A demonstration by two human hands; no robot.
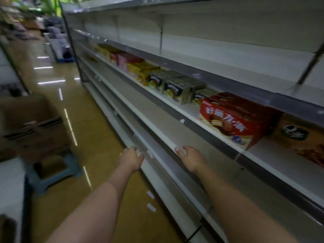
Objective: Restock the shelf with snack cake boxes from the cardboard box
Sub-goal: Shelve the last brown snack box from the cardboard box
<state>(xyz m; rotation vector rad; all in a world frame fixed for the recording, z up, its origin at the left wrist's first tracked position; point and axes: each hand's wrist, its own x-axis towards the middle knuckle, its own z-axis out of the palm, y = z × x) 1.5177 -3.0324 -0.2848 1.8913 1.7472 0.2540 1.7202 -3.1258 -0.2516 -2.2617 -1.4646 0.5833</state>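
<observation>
Snack cake boxes (233, 120) line one tier of a long store shelf (175, 141), the nearest a red carton printed with a chocolate-coated cake and large white characters, standing at the shelf's front edge. Just beside it on the right, an orange-brown box (301, 137) is cut off by the frame edge, its label only partly legible. Further along the same tier sit dark boxes (177, 88), then yellow boxes (140, 71) and pink boxes (124, 60), each blurring more with distance until the print cannot be read. The tiers above and below show only bare boards.

Both arms reach forward toward the lower shelf edges. The left hand (130, 157) rests at the lip of a lower tier, fingers loosely bent, its grip holding nothing that can be seen; the fingertips smear into the white price rail. The right hand (190, 156) lies on the edge of the tier above that, fingers fairly straight against the rail, grip relaxed and carrying nothing.

At left, a cardboard box (33, 127) stands on a blue stool (56, 174) in the aisle, well apart from the hands. Motion blur hides its markings, and its contents are out of sight. The glossy floor (98, 155) reflects ceiling lights; the far end of the aisle dissolves into indistinct shapes.
</observation>
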